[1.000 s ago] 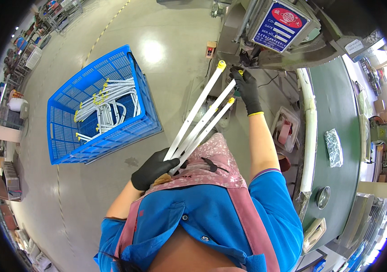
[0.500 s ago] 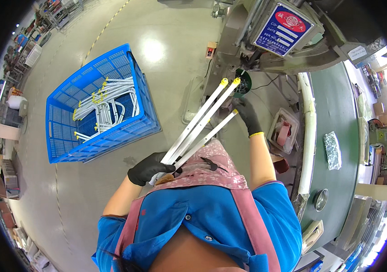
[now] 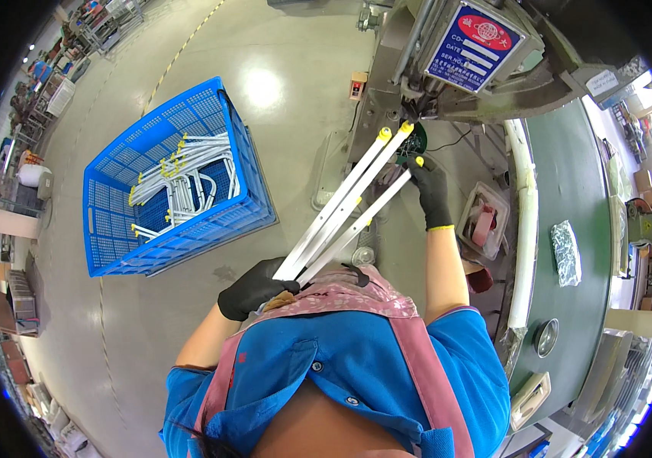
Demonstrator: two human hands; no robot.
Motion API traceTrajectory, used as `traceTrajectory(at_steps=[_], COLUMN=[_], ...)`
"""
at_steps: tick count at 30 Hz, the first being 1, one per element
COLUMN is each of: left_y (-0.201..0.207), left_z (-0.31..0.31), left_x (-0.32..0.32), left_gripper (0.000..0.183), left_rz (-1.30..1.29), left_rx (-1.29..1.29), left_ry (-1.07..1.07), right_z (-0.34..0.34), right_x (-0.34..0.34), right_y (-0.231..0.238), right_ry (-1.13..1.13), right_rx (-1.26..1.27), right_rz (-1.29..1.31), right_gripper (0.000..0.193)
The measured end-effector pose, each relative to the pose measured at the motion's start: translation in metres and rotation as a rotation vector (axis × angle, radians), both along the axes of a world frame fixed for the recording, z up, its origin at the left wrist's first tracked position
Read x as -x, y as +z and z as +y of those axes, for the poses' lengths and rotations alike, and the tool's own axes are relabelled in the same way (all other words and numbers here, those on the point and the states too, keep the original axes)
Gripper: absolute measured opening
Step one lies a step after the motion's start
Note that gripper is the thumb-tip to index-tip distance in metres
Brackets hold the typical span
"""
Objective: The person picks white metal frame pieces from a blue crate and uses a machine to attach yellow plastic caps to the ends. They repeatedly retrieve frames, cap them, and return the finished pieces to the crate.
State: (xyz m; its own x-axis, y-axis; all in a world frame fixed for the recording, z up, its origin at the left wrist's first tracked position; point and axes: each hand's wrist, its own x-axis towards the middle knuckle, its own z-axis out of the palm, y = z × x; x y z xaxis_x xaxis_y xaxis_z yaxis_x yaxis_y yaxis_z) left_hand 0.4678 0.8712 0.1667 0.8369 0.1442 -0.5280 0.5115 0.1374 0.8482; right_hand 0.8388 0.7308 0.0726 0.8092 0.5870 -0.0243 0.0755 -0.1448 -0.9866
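Nearest on my remote feed: one blue shirt, with a pink patterned apron over it. Left grip, black-gloved: closed around the lower ends of the white tubes, which stand just in front of the apron, slanting up to the right. Right grip, black-gloved: fingers closed on the upper end of the rightmost tube, by its yellow cap; this one splays from the other two, whose capped ends lie close together. To my right, green surface, carrying a round metal bowl and, beyond it, a crinkled plastic bag. To my left, on the floor: blue crate, containing further tubes, straight and bent. Upper right: large grey machine, bearing a blue-and-red plate.
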Motion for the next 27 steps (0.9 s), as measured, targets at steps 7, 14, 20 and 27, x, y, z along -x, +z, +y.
traceTrajectory(at_steps=[7, 14, 20, 27], left_y=[0.016, -0.002, -0.014, 0.004], left_z=[-0.013, -0.014, -0.013, -0.011], left_x=[0.006, 0.011, 0.009, 0.019], left_gripper=[0.039, 0.045, 0.043, 0.037], left_rz=[-0.087, -0.075, -0.055, -0.055], left_rx=[0.052, 0.068, 0.095, 0.120], left_ry=[0.106, 0.178, 0.215, 0.238], right_z=[0.021, 0.052, 0.056, 0.055], right_x=[0.005, 0.004, -0.005, -0.001], right_y=[0.059, 0.068, 0.051, 0.046], right_ry=[-0.038, -0.019, -0.022, -0.034], right_rx=[-0.037, -0.178, -0.130, -0.101], right_rz=[-0.283, -0.257, -0.276, -0.193], right_gripper=[0.033, 0.029, 0.029, 0.033])
